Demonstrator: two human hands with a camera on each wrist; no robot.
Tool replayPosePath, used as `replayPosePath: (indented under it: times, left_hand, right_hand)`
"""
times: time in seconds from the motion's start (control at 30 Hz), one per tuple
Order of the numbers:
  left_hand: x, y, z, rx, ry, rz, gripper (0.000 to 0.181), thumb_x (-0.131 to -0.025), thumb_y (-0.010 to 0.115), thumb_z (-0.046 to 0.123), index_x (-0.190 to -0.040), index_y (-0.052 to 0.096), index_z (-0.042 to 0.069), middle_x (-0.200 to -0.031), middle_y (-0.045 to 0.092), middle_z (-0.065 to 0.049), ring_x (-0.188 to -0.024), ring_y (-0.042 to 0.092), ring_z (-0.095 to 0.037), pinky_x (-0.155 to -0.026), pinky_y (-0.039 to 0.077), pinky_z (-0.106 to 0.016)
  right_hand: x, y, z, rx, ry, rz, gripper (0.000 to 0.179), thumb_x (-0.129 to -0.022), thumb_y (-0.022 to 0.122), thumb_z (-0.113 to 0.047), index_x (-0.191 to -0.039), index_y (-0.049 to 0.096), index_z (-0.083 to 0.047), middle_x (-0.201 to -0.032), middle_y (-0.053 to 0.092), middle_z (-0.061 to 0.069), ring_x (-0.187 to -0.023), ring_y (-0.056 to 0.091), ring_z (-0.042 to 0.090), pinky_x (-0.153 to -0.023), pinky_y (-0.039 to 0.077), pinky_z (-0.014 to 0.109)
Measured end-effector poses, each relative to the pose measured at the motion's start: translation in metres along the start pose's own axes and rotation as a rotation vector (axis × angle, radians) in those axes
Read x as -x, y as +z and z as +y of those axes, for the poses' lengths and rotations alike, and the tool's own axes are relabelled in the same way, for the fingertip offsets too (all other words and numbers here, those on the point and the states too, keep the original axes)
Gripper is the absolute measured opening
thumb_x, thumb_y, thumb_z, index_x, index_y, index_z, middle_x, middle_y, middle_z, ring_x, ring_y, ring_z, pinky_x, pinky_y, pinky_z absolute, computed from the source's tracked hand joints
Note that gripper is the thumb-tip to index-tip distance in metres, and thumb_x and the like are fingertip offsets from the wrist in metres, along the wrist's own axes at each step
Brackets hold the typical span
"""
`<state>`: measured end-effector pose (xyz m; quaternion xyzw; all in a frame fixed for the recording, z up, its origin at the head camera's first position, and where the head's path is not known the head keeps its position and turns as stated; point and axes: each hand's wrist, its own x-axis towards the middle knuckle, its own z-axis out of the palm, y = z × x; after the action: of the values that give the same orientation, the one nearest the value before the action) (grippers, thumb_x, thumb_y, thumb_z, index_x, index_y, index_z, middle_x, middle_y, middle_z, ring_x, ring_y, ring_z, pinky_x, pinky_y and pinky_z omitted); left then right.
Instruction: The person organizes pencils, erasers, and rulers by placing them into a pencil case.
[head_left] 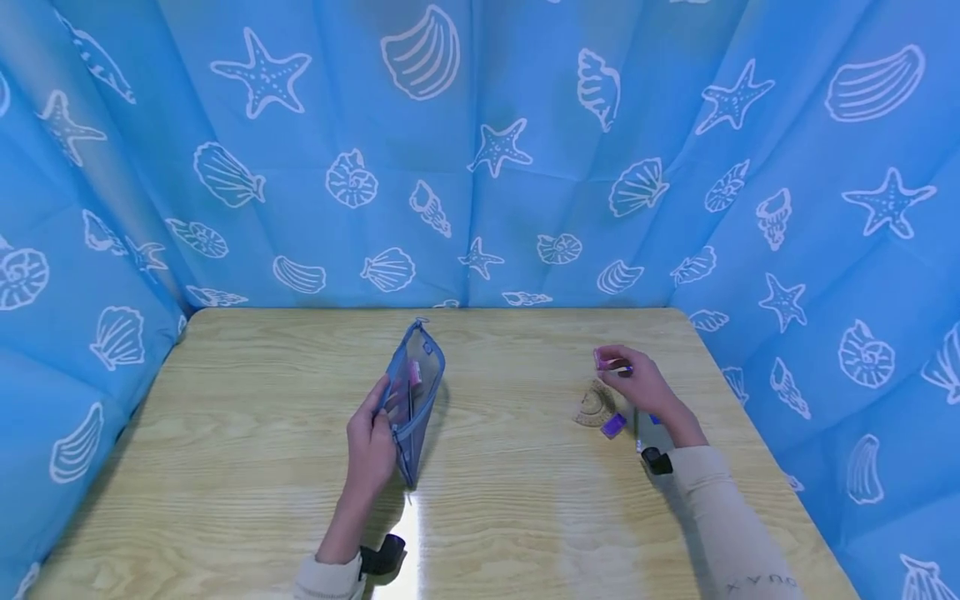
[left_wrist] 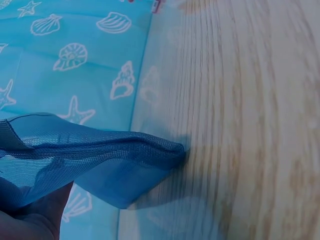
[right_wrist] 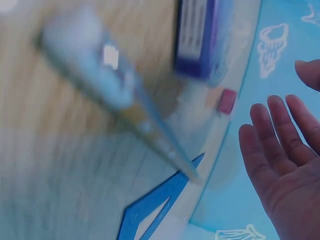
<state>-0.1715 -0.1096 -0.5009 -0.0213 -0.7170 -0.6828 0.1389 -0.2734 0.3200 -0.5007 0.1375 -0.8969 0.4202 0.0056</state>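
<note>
My left hand grips a blue mesh zipper pouch by its side, mouth open. Inside it a pink item and a dark slim item show. In the left wrist view, the pouch's mesh hides much of that hand. My right hand is over the right of the table; in the right wrist view its fingers are extended and apart, the palm bare. Near its fingertips is a small pink block. A translucent protractor and a purple box lie close by.
A blue set square and a blurred, pen-like item lie under the right wrist. The wooden table meets a blue seashell-print curtain at the back and sides.
</note>
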Motion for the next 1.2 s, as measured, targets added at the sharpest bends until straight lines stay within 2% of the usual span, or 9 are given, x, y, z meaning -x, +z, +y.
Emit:
replayPosePath:
  times: [0.1,0.37,0.6,0.8,1.0,1.2]
  left_hand:
    - [0.001,0.000,0.001,0.014,-0.006,-0.005,0.054,-0.098,0.028,-0.013,-0.151,0.036,-0.011,-0.146,0.050,-0.031,-0.126,0.058,-0.047,-0.104,0.054,-0.050]
    - [0.001,0.001,0.002,0.017,0.002,-0.009,0.054,-0.098,0.028,-0.012,-0.151,0.035,-0.012,-0.146,0.050,-0.031,-0.127,0.057,-0.048,-0.106,0.052,-0.050]
    - [0.002,0.002,0.000,0.011,0.005,-0.025,0.054,-0.098,0.028,-0.013,-0.151,0.035,-0.011,-0.146,0.051,-0.031,-0.127,0.057,-0.047,-0.105,0.053,-0.051]
    - [-0.001,0.002,0.001,0.008,0.003,-0.019,0.054,-0.098,0.028,-0.011,-0.152,0.036,-0.009,-0.147,0.051,-0.029,-0.128,0.058,-0.045,-0.104,0.054,-0.049]
    - [0.000,0.002,0.000,0.018,0.013,-0.019,0.054,-0.097,0.027,-0.013,-0.150,0.036,-0.013,-0.146,0.050,-0.031,-0.127,0.057,-0.048,-0.103,0.054,-0.052]
    - [-0.002,0.002,0.001,0.015,0.027,-0.018,0.053,-0.098,0.028,-0.013,-0.150,0.035,-0.013,-0.145,0.052,-0.031,-0.127,0.057,-0.048,-0.103,0.054,-0.052]
  right_hand:
    - [-0.003,-0.006,0.006,0.045,-0.004,-0.004,0.043,-0.097,0.063,-0.002,-0.136,0.052,0.012,-0.129,0.059,0.033,-0.113,0.060,0.048,-0.099,0.054,0.060]
    - [-0.015,-0.017,0.014,0.101,0.059,-0.046,0.052,-0.094,0.066,-0.002,-0.141,0.048,0.013,-0.131,0.056,0.034,-0.114,0.058,0.048,-0.099,0.054,0.061]
    - [-0.024,-0.021,0.015,0.147,0.097,-0.080,0.056,-0.091,0.070,-0.003,-0.139,0.048,0.015,-0.132,0.056,0.036,-0.115,0.058,0.050,-0.099,0.054,0.061]
    - [-0.032,-0.020,0.023,0.153,0.132,-0.086,0.056,-0.089,0.075,-0.005,-0.137,0.052,0.013,-0.130,0.059,0.033,-0.111,0.059,0.046,-0.097,0.056,0.056]
    - [-0.039,-0.021,0.036,0.179,0.120,-0.116,0.054,-0.086,0.077,-0.008,-0.132,0.058,0.012,-0.123,0.063,0.032,-0.105,0.060,0.041,-0.093,0.056,0.049]
    - [-0.044,-0.022,0.041,0.203,0.109,-0.128,0.049,-0.086,0.078,-0.012,-0.127,0.063,0.010,-0.119,0.066,0.031,-0.103,0.061,0.039,-0.092,0.056,0.048]
